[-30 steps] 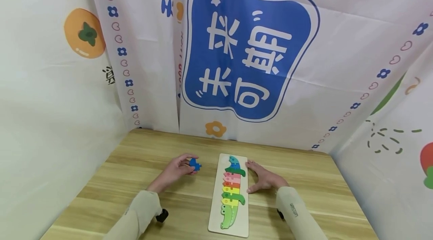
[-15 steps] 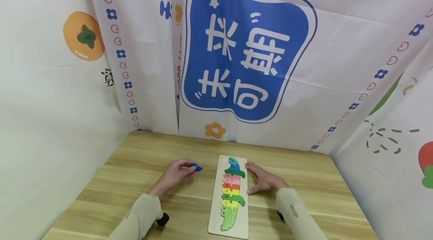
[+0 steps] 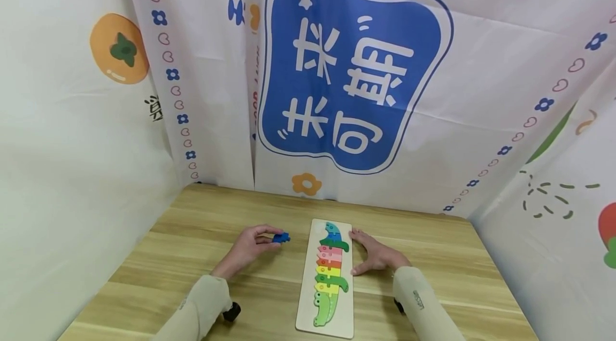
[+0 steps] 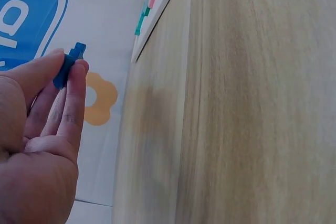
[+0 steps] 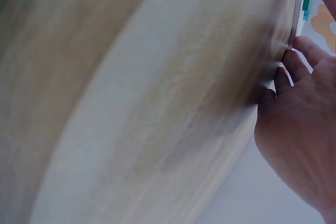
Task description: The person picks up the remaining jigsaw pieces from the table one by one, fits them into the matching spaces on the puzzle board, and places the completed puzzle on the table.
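Note:
My left hand (image 3: 247,247) pinches a small blue puzzle piece (image 3: 281,237) between thumb and fingertips, left of the board. In the left wrist view the blue puzzle piece (image 4: 70,65) shows edge-on, held above the wooden table. A pale crocodile puzzle board (image 3: 308,309) lies lengthwise on the table. Its coloured segments run from a light green head (image 3: 325,309) at the near end to a teal tail piece (image 3: 331,228) at the far end. My right hand (image 3: 380,254) rests at the board's right edge, thumb and fingers spread and touching it. Nothing is in its grasp.
The wooden table (image 3: 433,255) ends at the back against a white printed cloth (image 3: 231,132). More cloth hangs on the left (image 3: 72,170) and right sides. Dark wrist cameras (image 3: 232,310) sit under both sleeves.
My left fingers have turned the blue puzzle piece, and it has shifted slightly to the right, towards the board. The right hand and the board have stayed in place.

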The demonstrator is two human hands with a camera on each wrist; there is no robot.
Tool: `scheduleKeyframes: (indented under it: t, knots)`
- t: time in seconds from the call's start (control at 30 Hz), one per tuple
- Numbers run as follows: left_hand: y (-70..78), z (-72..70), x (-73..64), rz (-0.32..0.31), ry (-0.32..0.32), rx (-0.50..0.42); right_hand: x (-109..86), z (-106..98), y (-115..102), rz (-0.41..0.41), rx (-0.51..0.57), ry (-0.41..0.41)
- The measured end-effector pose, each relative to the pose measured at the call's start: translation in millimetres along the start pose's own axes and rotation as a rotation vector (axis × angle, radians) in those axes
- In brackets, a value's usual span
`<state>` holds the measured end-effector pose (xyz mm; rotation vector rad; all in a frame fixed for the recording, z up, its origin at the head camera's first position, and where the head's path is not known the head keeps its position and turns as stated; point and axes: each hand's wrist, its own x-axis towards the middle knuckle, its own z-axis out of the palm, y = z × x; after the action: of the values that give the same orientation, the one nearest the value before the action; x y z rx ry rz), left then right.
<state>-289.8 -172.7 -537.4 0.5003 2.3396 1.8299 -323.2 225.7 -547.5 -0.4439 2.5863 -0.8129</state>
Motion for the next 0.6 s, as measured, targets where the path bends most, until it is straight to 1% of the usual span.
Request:
scheduleKeyframes:
  t: [0.2, 0.37, 0.5, 0.6]
  knots:
    - [-5.2, 0.6, 0.3, 0.022, 0.013, 0.049, 1.0, 1.0, 2.2, -0.007, 0.006, -0.003]
    - [-5.9, 1.8, 1.7, 0.059, 0.001, 0.065, 0.9, 1.2, 2.6, -0.003, 0.01, 0.0]
    - [-6.4, 3.9, 3.8, 0.095, -0.012, 0.05, 1.5, 1.3, 3.5, 0.001, 0.009, 0.0]
    - [-6.2, 5.7, 5.4, 0.102, -0.015, 0.023, 1.7, 0.8, 3.5, 0.001, 0.01, -0.001]
